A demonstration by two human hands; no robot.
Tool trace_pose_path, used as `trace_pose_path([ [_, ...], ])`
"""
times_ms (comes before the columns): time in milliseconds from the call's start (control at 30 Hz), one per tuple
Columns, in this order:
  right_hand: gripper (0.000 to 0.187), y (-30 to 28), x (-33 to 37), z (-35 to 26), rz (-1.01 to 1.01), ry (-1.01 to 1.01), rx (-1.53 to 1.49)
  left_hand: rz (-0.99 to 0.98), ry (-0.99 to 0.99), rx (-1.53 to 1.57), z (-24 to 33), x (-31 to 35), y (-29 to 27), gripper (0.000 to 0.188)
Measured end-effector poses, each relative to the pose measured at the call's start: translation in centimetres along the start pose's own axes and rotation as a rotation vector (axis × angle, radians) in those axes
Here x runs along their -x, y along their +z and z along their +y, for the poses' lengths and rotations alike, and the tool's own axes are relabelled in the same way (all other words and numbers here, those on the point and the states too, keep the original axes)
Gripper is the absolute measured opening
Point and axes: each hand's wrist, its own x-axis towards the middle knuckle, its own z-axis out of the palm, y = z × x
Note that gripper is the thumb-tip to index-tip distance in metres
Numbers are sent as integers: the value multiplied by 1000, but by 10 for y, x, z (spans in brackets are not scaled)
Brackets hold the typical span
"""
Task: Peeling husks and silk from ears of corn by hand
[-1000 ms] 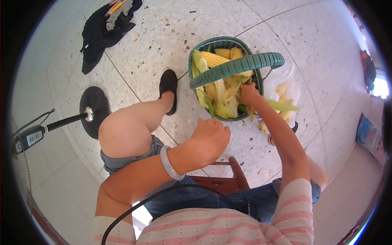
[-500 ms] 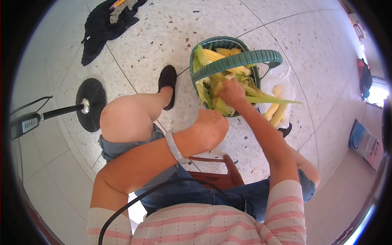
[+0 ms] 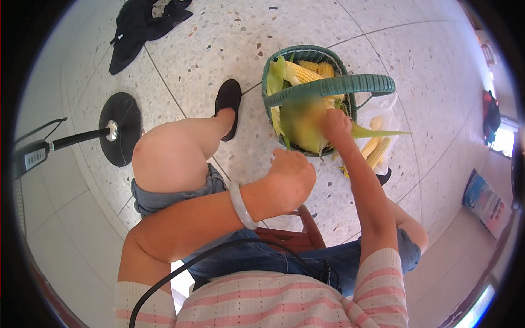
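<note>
A green woven basket (image 3: 266,82) with an arched handle (image 3: 361,83) holds ears of corn and pale green husks. Inside it, my right hand (image 3: 337,126) is closed at the side of a husk-covered ear of corn (image 3: 316,143), partly hidden by a blurred patch. A long green husk leaf (image 3: 380,133) sticks out to the right past that hand. Bare yellow corn (image 3: 306,74) lies farther back in the basket. My left hand (image 3: 291,177), with a pale bangle on its wrist, hovers in front of the basket, fingers curled; whatever they hold is hidden.
Peeled ears of corn (image 3: 377,153) lie on a clear plastic bag (image 3: 389,109) right of the basket. A black round stand base (image 3: 120,142) is at the left, and dark cloth (image 3: 134,33) lies on the floor at the far left. A wooden stool (image 3: 310,227) is below me.
My right hand has moved right within the basket, and my left hand has shifted slightly right. The basket sits a little farther right in view.
</note>
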Motion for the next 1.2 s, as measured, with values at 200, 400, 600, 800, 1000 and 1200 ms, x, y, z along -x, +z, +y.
trace_pose_path([
  [200,15,-9,23,-61,243,-554,332,40,43,4,1,2,1,22],
  [400,27,7,29,0,148,-630,384,20,-3,-13,10,-2,7,26],
  [600,30,-1,8,23,-7,-515,388,-62,23,-14,12,0,-4,26],
  [800,31,-14,22,-64,197,-441,-153,-62,-16,-32,11,11,1,28],
  [1000,43,62,-13,-87,278,-337,-627,-62,30,-51,11,-3,3,27],
  [1200,21,59,-21,-38,298,-75,-769,-60,28,-5,6,-8,9,24],
])
